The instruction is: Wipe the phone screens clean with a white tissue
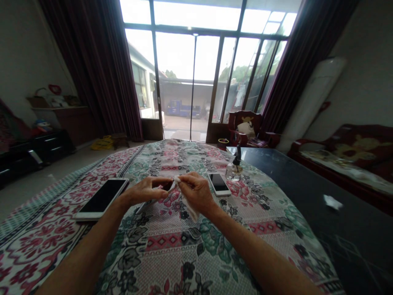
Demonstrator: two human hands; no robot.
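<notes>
We look toward a tall glazed wall and door [187, 69] bright with daylight, with dark maroon curtains [92, 69] hanging at its left side. On the left, a low black cabinet [39, 147] stands on the pale floor [30, 184] near a wooden shelf [58, 107]. On the right, we see a red-framed sofa [346, 151] beside a white floor-standing air conditioner [313, 98].

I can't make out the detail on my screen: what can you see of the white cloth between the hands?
The white cloth looks thin and soft, perhaps a wipe or tissue, and is crumpled. The fingers of the right hand pinch its upper part, and a tapering end hangs down over the floral cover. Its top reaches a small dark object held by the left hand. Whether the hanging end touches the cover cannot be told.
</notes>
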